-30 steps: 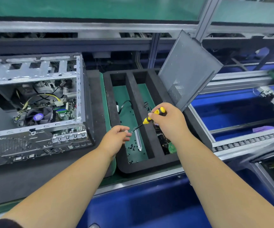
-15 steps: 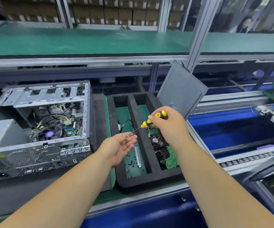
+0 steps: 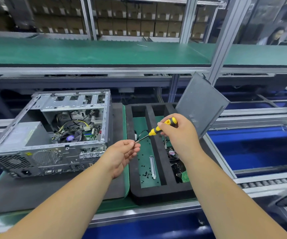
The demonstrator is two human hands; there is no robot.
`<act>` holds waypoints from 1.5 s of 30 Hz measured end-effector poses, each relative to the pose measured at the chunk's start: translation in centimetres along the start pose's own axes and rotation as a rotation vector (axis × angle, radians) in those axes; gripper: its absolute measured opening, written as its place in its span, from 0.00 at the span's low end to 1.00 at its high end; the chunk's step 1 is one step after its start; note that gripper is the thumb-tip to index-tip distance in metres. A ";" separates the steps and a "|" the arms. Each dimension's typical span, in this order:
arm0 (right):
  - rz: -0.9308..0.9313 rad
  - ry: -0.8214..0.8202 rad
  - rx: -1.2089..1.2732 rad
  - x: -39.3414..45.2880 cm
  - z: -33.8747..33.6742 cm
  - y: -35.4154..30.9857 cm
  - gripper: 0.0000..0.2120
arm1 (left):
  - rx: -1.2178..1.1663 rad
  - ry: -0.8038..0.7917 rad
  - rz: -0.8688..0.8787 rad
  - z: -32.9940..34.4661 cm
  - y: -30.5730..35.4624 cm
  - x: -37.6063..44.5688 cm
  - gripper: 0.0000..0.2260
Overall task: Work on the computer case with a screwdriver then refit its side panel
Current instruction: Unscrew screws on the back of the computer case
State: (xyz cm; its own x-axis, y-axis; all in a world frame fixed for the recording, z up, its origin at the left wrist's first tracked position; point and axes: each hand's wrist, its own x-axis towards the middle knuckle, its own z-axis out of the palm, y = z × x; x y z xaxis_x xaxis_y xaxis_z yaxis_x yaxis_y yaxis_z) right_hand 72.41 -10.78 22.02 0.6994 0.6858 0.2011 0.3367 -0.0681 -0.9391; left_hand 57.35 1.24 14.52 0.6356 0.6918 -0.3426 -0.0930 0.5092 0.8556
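The right hand point(image 3: 179, 135) is gripping the yellow-and-black handle of the screwdriver point(image 3: 161, 127), fingers curled round it, shaft slanting down toward eight o'clock. The left hand point(image 3: 122, 155) is pinching at the shaft's tip with thumb and fingertips; whether a screw is sitting between them cannot be told. Both hands are hovering over the black foam tray point(image 3: 158, 194).

The computer case point(image 3: 53, 133) is lying at nine o'clock of the hands on a dark mat point(image 3: 36, 192), its open side facing up, exposing a fan, yellow and black wiring, a green board and a grey power supply. Its rear ports are facing the viewer. The side panel point(image 3: 203, 104), dark grey with a small perforated patch, is standing tilted at one o'clock, leaning at the tray's far right corner.

In the tray's left compartment, loose black screws point(image 3: 145, 173) and a silver slot cover point(image 3: 152, 167) are lying on green lining; the right compartment is holding parts partly hidden by the right forearm.

A green shelf point(image 3: 96, 52) is running across at twelve o'clock. A blue conveyor channel point(image 3: 260, 149) is lying at three o'clock, past an aluminium rail.
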 end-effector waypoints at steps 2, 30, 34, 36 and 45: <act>-0.016 -0.002 0.007 -0.1 0.2 -0.5 0.03 | 0.009 -0.010 0.027 -0.7 0.3 -0.6 0.04; -0.215 -0.388 0.005 -1.8 9.9 -6.0 0.05 | -0.095 0.280 0.164 -10.6 5.6 -6.7 0.05; -0.271 -0.416 -0.254 -1.1 12.4 -6.5 0.05 | 0.057 0.304 0.258 -13.4 7.2 -6.3 0.06; -0.241 -0.443 -0.313 -0.6 13.8 -6.6 0.05 | 0.154 0.343 0.338 -14.9 8.6 -6.0 0.05; -0.157 -0.516 -0.329 0.2 21.8 -6.5 0.06 | 0.437 0.365 0.492 -20.9 13.6 -4.6 0.06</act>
State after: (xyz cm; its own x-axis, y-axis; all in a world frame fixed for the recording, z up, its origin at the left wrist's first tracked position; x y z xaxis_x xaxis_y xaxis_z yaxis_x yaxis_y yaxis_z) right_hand 56.61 5.60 22.10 0.2599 0.9612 0.0918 0.6444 -0.1019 -0.7579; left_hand 37.13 15.70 19.64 0.2982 0.9514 0.0773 0.0603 -0.0996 0.9932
